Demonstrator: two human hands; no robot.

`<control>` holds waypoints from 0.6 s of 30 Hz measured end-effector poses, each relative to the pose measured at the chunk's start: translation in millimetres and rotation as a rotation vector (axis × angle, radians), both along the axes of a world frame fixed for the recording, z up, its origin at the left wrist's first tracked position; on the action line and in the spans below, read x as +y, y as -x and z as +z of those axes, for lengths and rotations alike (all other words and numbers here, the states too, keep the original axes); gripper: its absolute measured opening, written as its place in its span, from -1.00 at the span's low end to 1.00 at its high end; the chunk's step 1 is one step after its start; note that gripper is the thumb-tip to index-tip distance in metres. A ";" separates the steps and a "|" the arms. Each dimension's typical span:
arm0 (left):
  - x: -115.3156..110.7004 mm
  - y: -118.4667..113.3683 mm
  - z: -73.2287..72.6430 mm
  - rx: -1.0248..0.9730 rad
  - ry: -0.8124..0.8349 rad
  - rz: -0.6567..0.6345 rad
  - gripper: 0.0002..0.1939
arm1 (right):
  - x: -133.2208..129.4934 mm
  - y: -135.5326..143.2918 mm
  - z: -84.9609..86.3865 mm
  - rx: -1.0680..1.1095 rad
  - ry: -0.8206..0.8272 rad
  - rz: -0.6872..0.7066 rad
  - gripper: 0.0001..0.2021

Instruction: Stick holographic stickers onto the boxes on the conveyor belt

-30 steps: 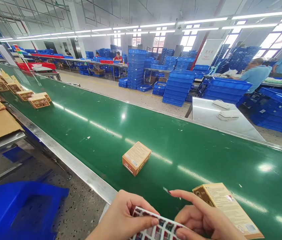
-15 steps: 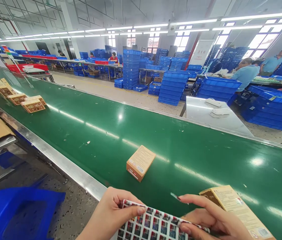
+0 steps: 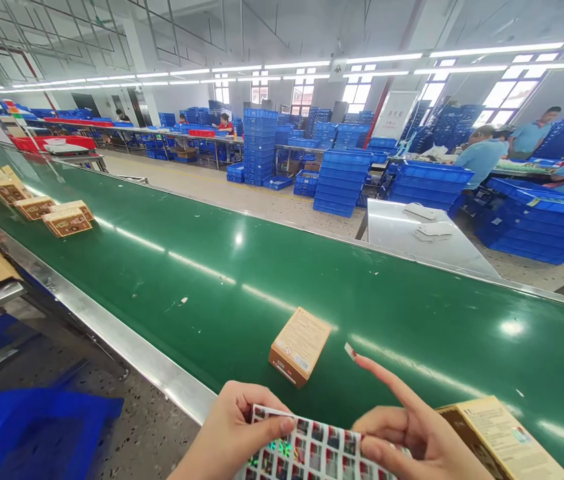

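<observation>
- The left hand is clamped on the sticker sheet, thumb flat on its upper left part, fingers behind.
- The sheet stretches between both hands, in front of the person and nearer than the middle box; some stickers on its left part gleam green.
- The right hand pinches the sheet's upper right edge between thumb and bent fingers, its index finger stretched out forward.
- A single sticker clings to that index fingertip, clear of the sheet and above the green belt.
- The right box lies on the belt just beyond and to the right of the right hand, partly hidden by it; a shiny round spot shows on its upper face.
- The middle box lies on the belt ahead of the two hands, left of the single sticker and apart from it, printed face up.
- Farther off, at the belt's left, stands a group of brown-and-cream boxes.
- Beyond the belt, white flat pieces lie on a metal surface.
</observation>
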State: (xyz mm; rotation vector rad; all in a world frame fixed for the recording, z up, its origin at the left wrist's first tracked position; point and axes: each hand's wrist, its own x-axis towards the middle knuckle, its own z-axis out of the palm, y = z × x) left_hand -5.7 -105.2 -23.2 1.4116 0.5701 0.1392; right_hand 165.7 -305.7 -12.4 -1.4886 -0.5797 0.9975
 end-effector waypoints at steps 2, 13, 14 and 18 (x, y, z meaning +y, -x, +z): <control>5.0 0.2 -2.7 -0.069 -0.068 -0.069 -0.68 | 11.4 -20.2 -12.2 -0.035 -0.020 -0.009 -0.05; 19.4 4.4 16.2 -0.138 -0.353 -0.422 -0.54 | 83.7 -68.6 -28.8 -0.355 -0.102 0.209 -0.09; 18.5 2.9 14.8 -0.132 -0.356 -0.413 -0.42 | 81.5 -68.9 -25.6 -0.368 -0.100 0.204 -0.12; 12.1 -6.5 -1.6 -0.084 -0.288 -0.376 -0.36 | 63.1 -61.7 -23.1 -0.308 -0.110 -0.125 -0.48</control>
